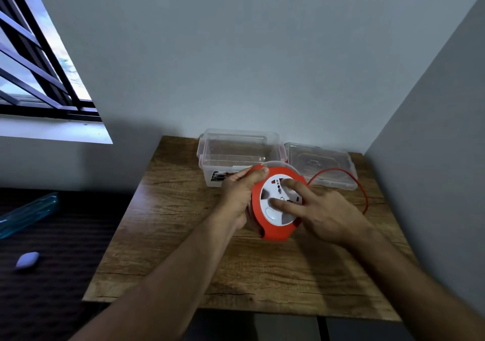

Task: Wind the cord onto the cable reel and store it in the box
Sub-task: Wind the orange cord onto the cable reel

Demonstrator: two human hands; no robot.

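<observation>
A round cable reel (265,225) with a red rim and a white socket face is held upright above the middle of the wooden table (183,267). My left hand (240,192) grips its left rim, thumb over the top edge. My right hand (319,210) lies against the white face, two fingers pressed into it. A red cord (363,192) loops out from behind the reel to the right and curves down towards the table. The clear plastic box (210,154) stands open just behind the reel.
The box's clear lid (338,161) lies flat to the right of the box, by the right wall. To the left of the table is a dark surface with a blue transparent case (29,216) and a small lilac object (27,260). A barred window is at upper left.
</observation>
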